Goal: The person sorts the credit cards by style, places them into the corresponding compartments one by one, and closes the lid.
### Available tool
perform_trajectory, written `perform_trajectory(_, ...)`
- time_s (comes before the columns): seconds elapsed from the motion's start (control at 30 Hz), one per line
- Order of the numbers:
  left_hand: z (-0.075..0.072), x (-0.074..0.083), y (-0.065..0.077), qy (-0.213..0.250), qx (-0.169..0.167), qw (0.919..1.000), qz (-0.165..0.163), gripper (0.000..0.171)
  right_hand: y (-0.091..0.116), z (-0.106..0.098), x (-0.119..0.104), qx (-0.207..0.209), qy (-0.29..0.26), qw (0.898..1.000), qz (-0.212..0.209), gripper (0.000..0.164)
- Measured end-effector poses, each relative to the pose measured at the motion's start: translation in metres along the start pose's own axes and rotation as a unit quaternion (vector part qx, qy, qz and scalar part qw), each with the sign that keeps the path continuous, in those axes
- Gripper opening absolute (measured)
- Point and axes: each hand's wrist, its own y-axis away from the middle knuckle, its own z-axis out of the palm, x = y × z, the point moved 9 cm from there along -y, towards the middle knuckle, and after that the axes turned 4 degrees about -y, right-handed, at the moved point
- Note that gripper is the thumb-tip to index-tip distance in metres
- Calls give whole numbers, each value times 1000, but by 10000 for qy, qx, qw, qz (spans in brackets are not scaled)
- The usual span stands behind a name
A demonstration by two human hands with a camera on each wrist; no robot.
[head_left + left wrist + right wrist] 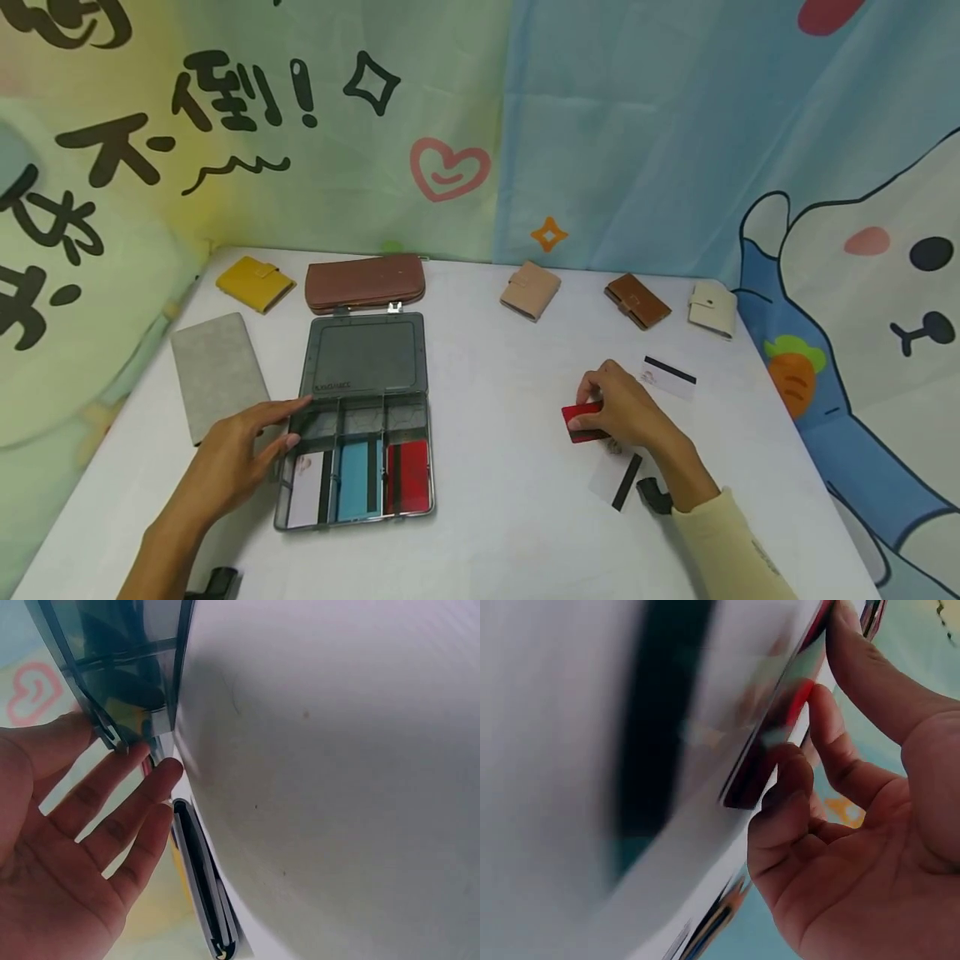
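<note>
My right hand (622, 404) pinches a red card (581, 422) with a dark stripe between thumb and fingers, low over the table. In the right wrist view the red card (750, 780) is seen nearly edge-on at the fingertips. My left hand (236, 458) rests its extended fingers against the left side of an open grey, see-through divided box (431, 467). Along the box's front compartments lie a white card (306, 492), a blue card (354, 483) and another red card (412, 475), each with a dark stripe.
Two pale cards with black stripes lie near my right hand: one card (670, 377) beyond it, another card (611, 479) below. At the back are a yellow wallet (255, 283), brown long wallet (365, 283), beige wallet (530, 290), brown wallet (637, 300) and cream wallet (711, 308). A grey notebook-like item (217, 371) lies left.
</note>
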Motion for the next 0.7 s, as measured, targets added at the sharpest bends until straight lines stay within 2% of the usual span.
perform_trajectory(0.1,0,0,0,-19,-5,10000,-5,54,-3,10,-23,-179,-160,9994,-259,29)
perform_trajectory(0.2,0,1,0,-8,-20,10000,-26,55,-3,19,-57,-394,-716,9939,-745,23)
perform_trajectory(0.27,0,1,0,-17,-19,10000,-38,55,-1,25,-84,-589,-1271,9835,-1142,19)
perform_trajectory(0.37,0,1,1,-51,5,10000,-45,55,2,36,-121,-842,-2044,9632,-1527,24)
perform_trajectory(0.43,0,1,1,-53,15,10000,-56,55,4,46,-143,-961,-2509,9500,-1591,28)
perform_trajectory(0.53,1,1,1,-32,-8,9999,-96,55,6,63,-166,-996,-2956,9389,-1454,28)
perform_trajectory(0.6,2,0,1,-4,-39,9999,-129,55,7,73,-178,-940,-3042,9382,-1355,28)
perform_trajectory(0.7,2,0,1,-7,-86,9998,-152,56,7,86,-191,-734,-2746,9499,-1299,29)
